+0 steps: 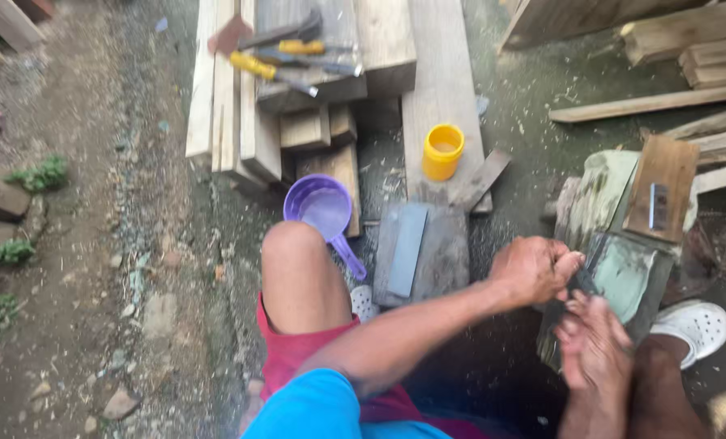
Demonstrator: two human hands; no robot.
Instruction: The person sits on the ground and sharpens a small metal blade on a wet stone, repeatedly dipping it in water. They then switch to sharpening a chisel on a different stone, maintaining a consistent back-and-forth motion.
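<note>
One purple scoop (324, 209), one yellow cup (442, 151), two white shoes (698, 325), two yellow-handled tools (253, 65), and two hands (533, 271).

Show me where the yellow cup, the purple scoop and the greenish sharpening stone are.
yellow cup (442, 153), head view, on its side wall.
purple scoop (324, 208), head view, inside its bowl.
greenish sharpening stone (632, 272), head view, on its wet top face.

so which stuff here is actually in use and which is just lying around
In use:
left hand
right hand
small dark blade
greenish flat stone

Lying about:
purple plastic scoop
yellow round tub
yellow-handled tools
grey flat stone
</note>
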